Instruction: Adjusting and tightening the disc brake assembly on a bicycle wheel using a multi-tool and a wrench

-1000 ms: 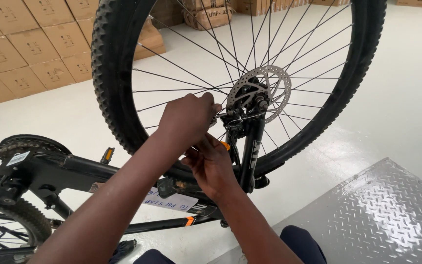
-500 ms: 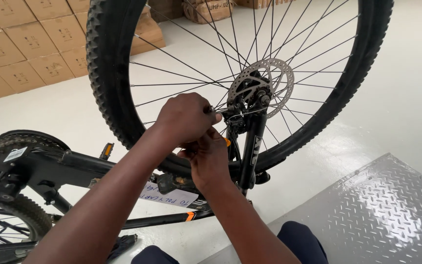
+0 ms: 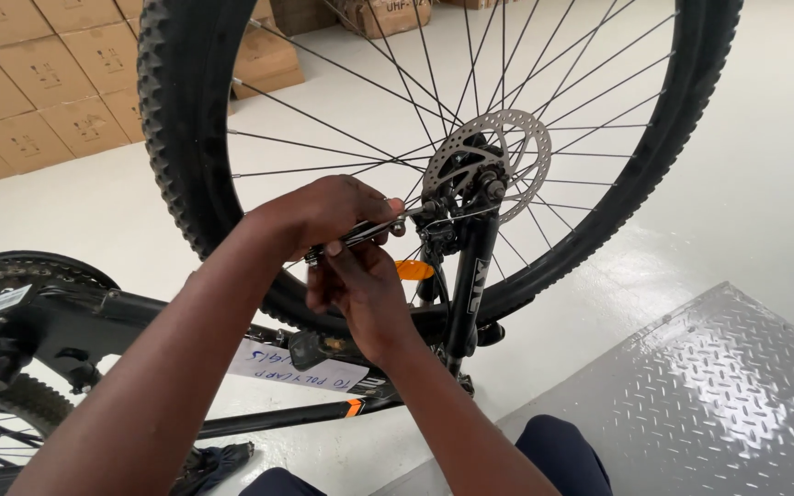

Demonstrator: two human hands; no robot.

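A black bicycle is upside down in front of me, its knobby front wheel [image 3: 176, 138] up in the air. A silver disc rotor [image 3: 527, 138] sits at the hub, with the brake caliper [image 3: 448, 219] on the black fork leg [image 3: 467, 285]. My left hand [image 3: 323, 213] grips a slim metal tool [image 3: 368, 231] whose tip points at the caliper. My right hand [image 3: 360, 294] is just beneath, fingers curled up around the same tool. An orange reflector [image 3: 413, 269] shows behind my right hand.
A white paper tag [image 3: 296, 369] hangs on the frame. The crank and chainring [image 3: 29, 271] are at the left. Stacked cardboard boxes [image 3: 29, 83] line the back left. A grey diamond-plate platform [image 3: 709, 395] lies at the lower right, by my knee [image 3: 562, 450].
Both hands have stayed at the caliper with the tool. My view has drifted slightly, so the wheel sits a little further left and higher.
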